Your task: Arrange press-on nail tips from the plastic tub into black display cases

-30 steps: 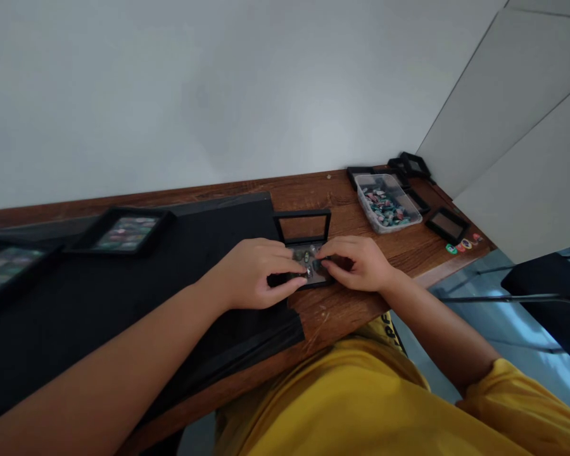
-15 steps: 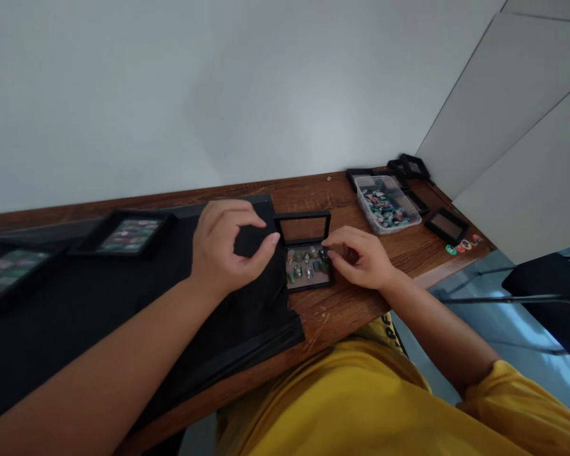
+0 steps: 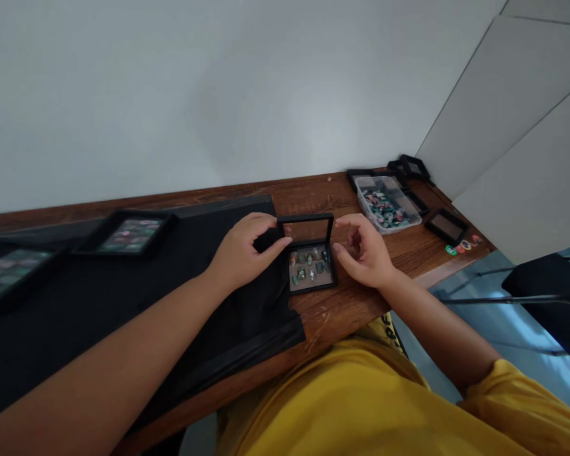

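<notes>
A small black hinged display case point(image 3: 335, 269) stands with its windowed lid raised, partly on the wooden table and partly at the edge of a black cloth. Several green, orange and dark press-on nails point(image 3: 312, 274) lie in rows on its base. At the lid's left edge, my left hand point(image 3: 247, 248) pinches the frame between thumb and fingers; a fingertip shows through the window. My right hand point(image 3: 367, 252) is beside the case's right side, fingers curved and apart, holding nothing.
A clear plastic tub point(image 3: 394, 229) of loose nails stands at the right, with several black cases around it, one point(image 3: 446, 225) near small round stickers point(image 3: 465, 245). Two filled cases, one nearer point(image 3: 123, 250), lie on the black cloth point(image 3: 209, 354). A pale wall rises behind.
My left hand has moved down and right and taken hold of the lid's left edge. My right hand has let go of the case's right side. The lid has tipped slightly forward.
</notes>
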Demonstrator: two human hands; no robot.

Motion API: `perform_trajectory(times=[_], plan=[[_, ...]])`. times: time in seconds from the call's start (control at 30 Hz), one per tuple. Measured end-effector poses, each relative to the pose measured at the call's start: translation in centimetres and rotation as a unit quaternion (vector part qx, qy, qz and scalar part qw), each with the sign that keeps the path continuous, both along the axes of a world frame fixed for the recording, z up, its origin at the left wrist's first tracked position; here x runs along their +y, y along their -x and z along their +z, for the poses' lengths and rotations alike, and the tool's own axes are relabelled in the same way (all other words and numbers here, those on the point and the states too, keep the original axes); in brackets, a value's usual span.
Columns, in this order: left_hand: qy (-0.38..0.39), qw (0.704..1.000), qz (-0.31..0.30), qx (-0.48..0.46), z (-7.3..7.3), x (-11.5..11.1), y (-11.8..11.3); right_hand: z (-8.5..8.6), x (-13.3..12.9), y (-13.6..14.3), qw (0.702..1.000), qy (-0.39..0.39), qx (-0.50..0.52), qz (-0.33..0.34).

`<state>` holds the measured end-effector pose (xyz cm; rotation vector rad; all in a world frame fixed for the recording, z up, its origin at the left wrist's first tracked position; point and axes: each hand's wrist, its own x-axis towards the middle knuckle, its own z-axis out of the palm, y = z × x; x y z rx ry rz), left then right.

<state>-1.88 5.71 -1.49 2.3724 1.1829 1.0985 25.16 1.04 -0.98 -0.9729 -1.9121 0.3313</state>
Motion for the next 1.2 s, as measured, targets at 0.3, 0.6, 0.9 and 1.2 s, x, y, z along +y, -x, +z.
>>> perform_trajectory(times=[0.3, 0.6, 0.9, 1.2], plan=[[0.008, 0.997, -0.077, 0.025, 0.5, -0.3, 0.1, 0.6, 0.2, -0.2, 0.997, 0.005, 0.000, 0.077], [0.176, 0.965, -0.194, 0.028, 0.5, 0.4, 1.8, 1.4, 0.1, -0.7, 0.979, 0.040, -0.015, 0.198], [0.255, 0.951, -0.174, 0.018, -1.1, 0.6, 1.9, 0.7, 0.2, -1.5, 0.967, 0.097, -0.060, 0.229], [0.181, 0.973, -0.131, 0.053, -2.5, 0.1, 1.5, 0.9, 0.5, -2.0, 0.955, 0.148, -0.080, 0.243]])
